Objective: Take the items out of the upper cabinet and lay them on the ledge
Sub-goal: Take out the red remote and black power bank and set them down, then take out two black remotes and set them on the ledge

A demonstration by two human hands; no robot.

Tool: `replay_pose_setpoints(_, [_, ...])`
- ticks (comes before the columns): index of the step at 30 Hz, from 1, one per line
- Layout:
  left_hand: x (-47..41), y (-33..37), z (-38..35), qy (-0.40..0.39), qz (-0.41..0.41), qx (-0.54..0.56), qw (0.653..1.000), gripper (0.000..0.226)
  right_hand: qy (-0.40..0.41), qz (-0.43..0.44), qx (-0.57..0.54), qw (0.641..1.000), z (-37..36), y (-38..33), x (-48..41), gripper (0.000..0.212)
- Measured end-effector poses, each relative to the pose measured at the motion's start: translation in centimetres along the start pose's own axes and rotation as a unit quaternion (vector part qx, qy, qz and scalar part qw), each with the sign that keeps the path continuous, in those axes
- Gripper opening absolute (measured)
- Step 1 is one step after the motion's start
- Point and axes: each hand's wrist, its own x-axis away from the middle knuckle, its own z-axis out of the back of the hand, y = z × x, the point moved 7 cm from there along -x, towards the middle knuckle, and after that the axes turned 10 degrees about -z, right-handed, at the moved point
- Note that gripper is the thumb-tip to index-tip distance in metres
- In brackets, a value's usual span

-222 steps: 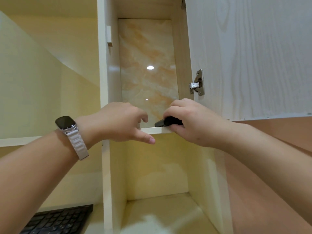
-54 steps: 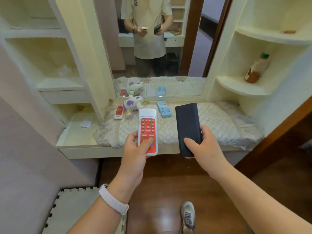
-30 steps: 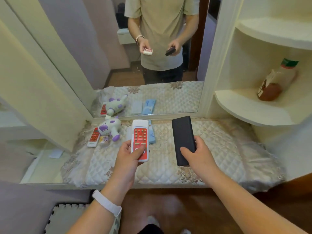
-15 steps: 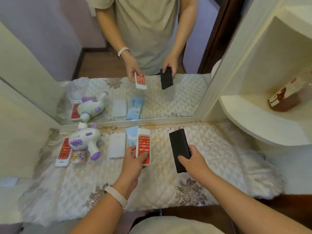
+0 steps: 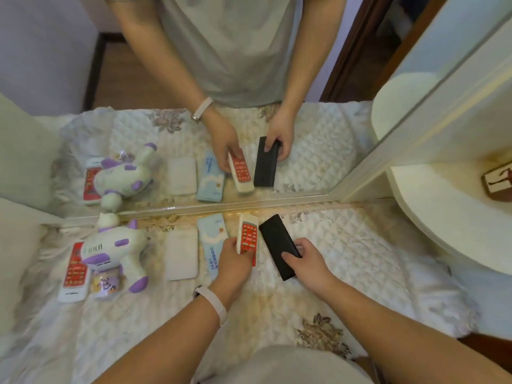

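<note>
My left hand (image 5: pixel 235 259) grips a white remote with red buttons (image 5: pixel 248 236), held low over the quilted ledge (image 5: pixel 360 259) near the mirror. My right hand (image 5: pixel 307 263) grips a flat black case (image 5: pixel 275 242) just right of the remote, angled toward the mirror and close to the cloth. I cannot tell whether either item touches the ledge. Both items lie between a light blue packet (image 5: pixel 212 245) on the left and bare quilt on the right.
On the ledge's left part lie a white pad (image 5: pixel 182 256), a purple-and-white toy (image 5: pixel 115 252), a small snack packet (image 5: pixel 105 282) and a second red-and-white remote (image 5: pixel 74 271). A mirror (image 5: pixel 194 79) stands behind. A curved shelf (image 5: pixel 443 217) with a bottle (image 5: pixel 497 182) juts out right.
Both hands have come down and forward from the upper cabinet, carrying the remote and the black case to just above the ledge near the mirror. The view has tilted further down.
</note>
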Motion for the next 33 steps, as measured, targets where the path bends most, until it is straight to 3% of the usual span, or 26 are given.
replay_pose_setpoints(8, [0.0, -0.8, -1.7, 0.025, -0.008, -0.009, 1.0, 0.024, 0.008, 0.012, 0.072, 0.997, 0.2, 0.6, -2.9, 0.014])
replay_pose_setpoints(14, [1.5, -0.2, -2.3, 0.019, -0.036, -0.113, 0.993, 0.021, 0.008, 0.067, 0.206, 0.976, 1.0, -0.3, -3.1, 0.019])
replay_pose_setpoints(21, [4.0, 2.3, -2.3, 0.019, -0.052, -0.233, 0.971, 0.033, -0.03, 0.135, 0.315, 0.939, 3.9, -1.2, -2.9, 0.04])
replay_pose_setpoints(26, [7.4, 4.5, -2.2, 0.052, -0.099, -0.321, 0.94, 0.042, -0.058, 0.214, 0.426, 0.877, 5.4, -2.8, -1.7, 0.043])
replay_pose_setpoints(30, [10.9, 5.0, -2.3, 0.074, -0.168, -0.419, 0.89, 0.044, -0.084, 0.312, 0.541, 0.777, 4.8, -4.2, 1.2, 0.052])
replay_pose_setpoints(33, [14.1, 5.4, -2.0, 0.105, -0.212, -0.478, 0.846, 0.046, -0.078, 0.405, 0.558, 0.72, 3.9, -5.8, 4.3, 0.052])
